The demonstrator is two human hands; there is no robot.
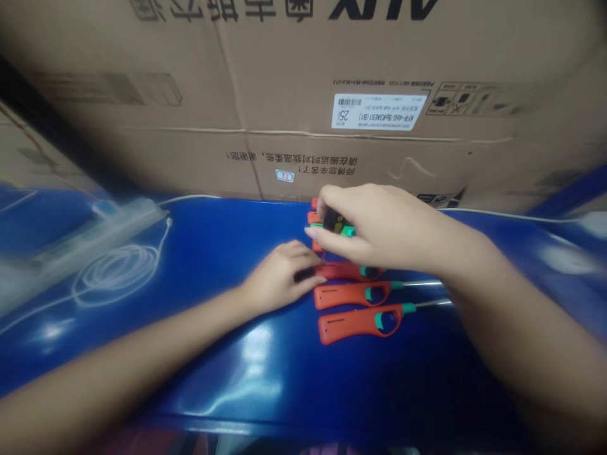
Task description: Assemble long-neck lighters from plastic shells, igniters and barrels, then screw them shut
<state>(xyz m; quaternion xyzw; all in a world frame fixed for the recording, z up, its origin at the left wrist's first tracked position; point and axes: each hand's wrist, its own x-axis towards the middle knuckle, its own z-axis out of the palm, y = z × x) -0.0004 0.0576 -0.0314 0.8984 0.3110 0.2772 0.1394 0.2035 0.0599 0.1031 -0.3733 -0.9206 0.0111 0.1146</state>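
Several orange long-reach gas lighters lie in a row on the blue shelf, their metal rods pointing right. The nearest lighter [355,323] and the second lighter [348,294] show in full, with green collars and dark triggers. My left hand [283,276] has its thumb and fingers closed around the handle end of the third lighter [337,271]. Above the farther lighters, my right hand [374,224] pinches a green-and-black lighter [334,221] with yellow marks, mostly hidden by the fingers. Orange handle ends [313,217] peek out left of my right hand.
A large cardboard box [284,107] with upside-down print stands behind the row. On the left lie a coiled white cable [116,272] and a blurred pale, long object [95,237]. The shelf's front edge [237,428] runs along the bottom.
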